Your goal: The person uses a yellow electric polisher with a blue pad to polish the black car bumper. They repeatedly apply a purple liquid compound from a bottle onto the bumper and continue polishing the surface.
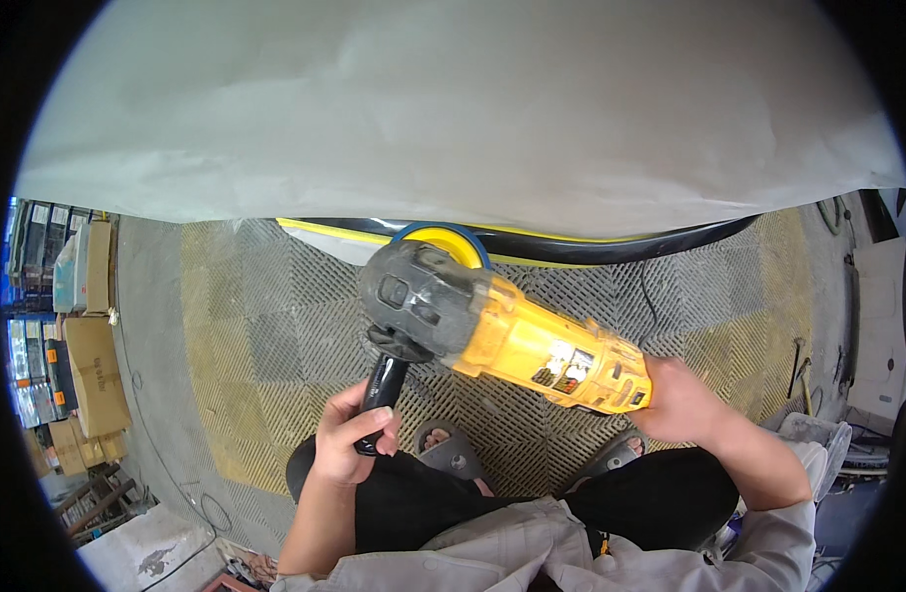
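Note:
A yellow and black rotary polisher (532,340) is held across in front of me. My left hand (342,439) is closed round its black side handle (382,390). The rear end of the yellow body is gripped by my right hand (682,403); its fingertips are hidden behind the tool. At the far end, a round blue and yellow pad (453,242) shows behind the black head. It stands at a glossy black curved panel (620,247) edged with yellow tape; I cannot tell whether they touch. Pale masking paper (472,109) covers everything above the panel.
My feet in grey slippers (453,456) rest on a grey and yellow grid floor (275,375). A dark cord (649,306) hangs beyond the polisher. Cardboard boxes (96,375) and shelves line the left. A white panel (879,326) and clutter stand at the right.

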Available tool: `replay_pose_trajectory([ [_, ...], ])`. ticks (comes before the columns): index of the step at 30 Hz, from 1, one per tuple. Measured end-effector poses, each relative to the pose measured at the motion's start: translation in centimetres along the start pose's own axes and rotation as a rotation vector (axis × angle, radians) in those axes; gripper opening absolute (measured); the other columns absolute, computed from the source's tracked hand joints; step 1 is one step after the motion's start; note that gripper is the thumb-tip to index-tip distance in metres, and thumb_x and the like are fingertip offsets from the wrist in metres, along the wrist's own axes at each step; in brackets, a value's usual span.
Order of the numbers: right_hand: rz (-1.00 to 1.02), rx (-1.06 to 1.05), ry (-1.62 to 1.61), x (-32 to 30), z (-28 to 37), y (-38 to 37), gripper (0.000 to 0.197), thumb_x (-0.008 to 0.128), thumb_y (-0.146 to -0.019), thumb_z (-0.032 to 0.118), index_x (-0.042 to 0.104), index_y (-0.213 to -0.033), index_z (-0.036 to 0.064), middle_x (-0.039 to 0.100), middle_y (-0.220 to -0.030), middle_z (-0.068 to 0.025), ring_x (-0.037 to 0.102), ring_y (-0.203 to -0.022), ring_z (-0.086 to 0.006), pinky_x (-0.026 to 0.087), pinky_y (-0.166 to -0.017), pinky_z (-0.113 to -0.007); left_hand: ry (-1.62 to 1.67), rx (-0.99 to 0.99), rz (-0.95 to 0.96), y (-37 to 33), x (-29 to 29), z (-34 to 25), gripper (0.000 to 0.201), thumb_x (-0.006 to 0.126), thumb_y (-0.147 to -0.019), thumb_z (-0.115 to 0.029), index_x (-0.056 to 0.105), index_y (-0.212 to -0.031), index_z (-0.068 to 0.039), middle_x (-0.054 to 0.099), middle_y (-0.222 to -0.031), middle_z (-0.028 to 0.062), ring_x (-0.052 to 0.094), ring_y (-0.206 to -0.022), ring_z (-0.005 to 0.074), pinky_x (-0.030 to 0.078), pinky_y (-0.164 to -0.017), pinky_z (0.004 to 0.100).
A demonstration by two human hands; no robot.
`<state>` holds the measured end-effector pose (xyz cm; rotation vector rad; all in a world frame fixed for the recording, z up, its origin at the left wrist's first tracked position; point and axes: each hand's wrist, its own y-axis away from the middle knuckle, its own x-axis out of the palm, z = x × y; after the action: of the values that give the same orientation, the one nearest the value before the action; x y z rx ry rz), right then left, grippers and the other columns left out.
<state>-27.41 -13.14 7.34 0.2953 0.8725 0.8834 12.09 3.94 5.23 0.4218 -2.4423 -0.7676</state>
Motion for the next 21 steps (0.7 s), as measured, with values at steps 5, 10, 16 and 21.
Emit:
replay_pose_trajectory([
  [5, 0.013, -0.033, 0.016, 0.3, 2.7, -1.0, 0.041, 0.068, -0.076, 0.009, 0.064, -0.112, -0.0075, 0.072, -0.100, -0.0327, 0.071, -0.096, -0.0523, 0.059, -0.087, -0.055, -0.044, 0.030, -0.035, -0.2, -2.0, -1.6, 0.032, 0.077, -0.091, -0.017, 0.065, -0.112, 0.004, 0.062, -0.071, 0.0088, 0.054, -0.053, 0.0143, 0.046, -0.050, 0.0292],
  [10, 0.057, -0.016, 0.055, 1.8, 5.9, -4.0, 0.039, 0.068, -0.080, 0.013, 0.063, -0.112, -0.0087, 0.073, -0.101, -0.0330, 0.073, -0.098, -0.0506, 0.060, -0.088, -0.056, -0.020, 0.084, -0.059, -0.7, -5.8, -3.8, 0.032, 0.074, -0.091, -0.016, 0.063, -0.113, 0.006, 0.061, -0.070, 0.0113, 0.053, -0.050, 0.0162, 0.048, -0.048, 0.0316],
  [16, 0.075, -0.133, 0.075, 2.5, 5.4, -6.4, 0.038, 0.069, -0.081, 0.014, 0.063, -0.111, -0.0078, 0.074, -0.100, -0.0306, 0.073, -0.096, -0.0509, 0.060, -0.085, -0.056, -0.202, 0.197, -0.101, 2.4, -6.8, -3.9, 0.033, 0.081, -0.085, -0.018, 0.064, -0.104, 0.004, 0.064, -0.071, 0.0097, 0.059, -0.054, 0.0144, 0.053, -0.051, 0.0292],
  [21, 0.174, -0.220, 0.098, 1.8, -1.7, -2.8, 0.039, 0.072, -0.078, 0.016, 0.062, -0.110, -0.0035, 0.073, -0.098, -0.0258, 0.072, -0.094, -0.0485, 0.060, -0.083, -0.056, -0.295, -0.040, 0.119, 7.2, -2.3, -0.2, 0.037, 0.085, -0.086, -0.005, 0.063, -0.114, 0.003, 0.071, -0.083, 0.0122, 0.071, -0.073, 0.0184, 0.058, -0.070, 0.0315],
])
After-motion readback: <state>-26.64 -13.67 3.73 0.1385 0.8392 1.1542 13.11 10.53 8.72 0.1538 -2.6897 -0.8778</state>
